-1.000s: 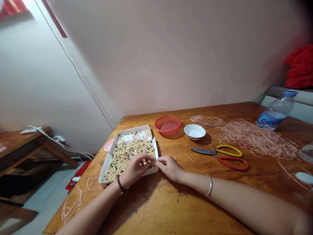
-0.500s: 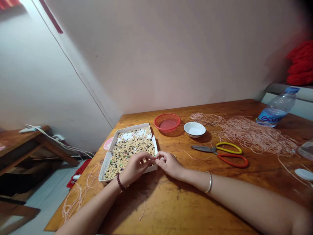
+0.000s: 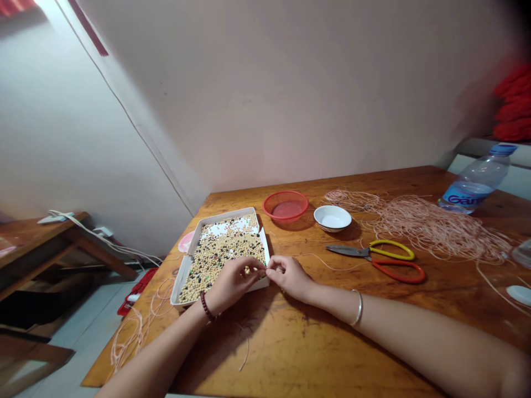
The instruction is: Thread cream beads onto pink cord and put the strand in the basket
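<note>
My left hand is closed in a pinch at the near right corner of a white box of small beads, mostly cream with black ones among them. Fingertip to fingertip with it, my right hand pinches too. A thin pink cord runs out from behind the right hand towards the scissors. Another cord end trails on the table below the left hand. The short piece between the fingertips is too small to see clearly.
Scissors with yellow and red handles lie to the right. Behind are a red basket and a white bowl. A heap of pink cord and a water bottle stand farther right. Loose cord lies at the left edge.
The view has shifted slightly, so everything sits a little farther right. The hands keep their fingertips together, with the gap between them slightly smaller.
</note>
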Demonstrator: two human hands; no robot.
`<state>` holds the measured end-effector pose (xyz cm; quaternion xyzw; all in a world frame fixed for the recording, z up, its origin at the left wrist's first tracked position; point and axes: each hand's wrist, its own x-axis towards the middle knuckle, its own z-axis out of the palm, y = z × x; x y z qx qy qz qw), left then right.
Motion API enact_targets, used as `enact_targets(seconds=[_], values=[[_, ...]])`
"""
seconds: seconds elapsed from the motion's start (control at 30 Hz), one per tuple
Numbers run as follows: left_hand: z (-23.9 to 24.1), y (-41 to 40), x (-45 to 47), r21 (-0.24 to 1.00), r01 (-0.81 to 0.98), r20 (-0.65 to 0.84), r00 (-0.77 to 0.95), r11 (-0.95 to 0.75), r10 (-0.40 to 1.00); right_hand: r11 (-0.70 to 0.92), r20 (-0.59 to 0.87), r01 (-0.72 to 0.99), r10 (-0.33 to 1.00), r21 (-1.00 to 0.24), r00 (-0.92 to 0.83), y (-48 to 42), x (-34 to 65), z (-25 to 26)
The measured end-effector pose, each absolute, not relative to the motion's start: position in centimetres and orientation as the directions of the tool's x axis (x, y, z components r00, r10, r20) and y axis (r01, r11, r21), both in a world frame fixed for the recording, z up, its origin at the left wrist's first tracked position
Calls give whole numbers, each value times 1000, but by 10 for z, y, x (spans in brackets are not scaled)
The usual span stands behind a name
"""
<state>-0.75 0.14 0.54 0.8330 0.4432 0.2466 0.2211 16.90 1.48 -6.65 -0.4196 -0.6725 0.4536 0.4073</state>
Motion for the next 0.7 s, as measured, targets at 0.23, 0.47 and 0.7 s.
enact_targets(seconds=[0.23,0.47,0.7], values=[[4,2,-8,587,624,210,498,-516,842,229,161,211,941,-950,-297,15,169,-69],[6,1,-8,574,621,234,500,-533,834,224,162,192,942,-955,-294,14,169,-66],[4,1,-9,578,617,229,506,-534,832,242,183,173,936,-955,-300,14,170,-67]])
